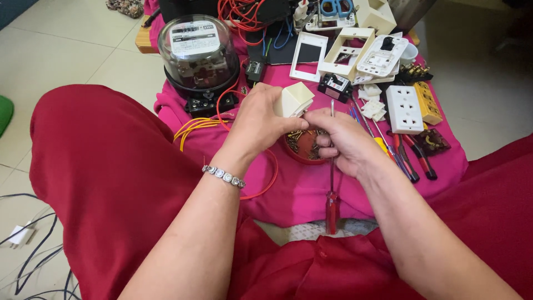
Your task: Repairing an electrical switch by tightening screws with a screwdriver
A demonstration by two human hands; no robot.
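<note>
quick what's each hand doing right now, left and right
Left hand: closed on a small cream plastic box, held above the red bowl of screws.
Right hand: closed around a red-handled screwdriver, handle hanging down.

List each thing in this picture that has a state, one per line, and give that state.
Left hand: gripping the cream plastic box, which is tilted.
Right hand: closed round the red-handled screwdriver, handle down.
Small red round dish: open, holding brass-coloured screws.
Glass-domed electricity meter: upright, dome on.
White plastic socket block: lying face up, nothing plugged in.
White rectangular frame plate: lying flat, its middle open.
</note>
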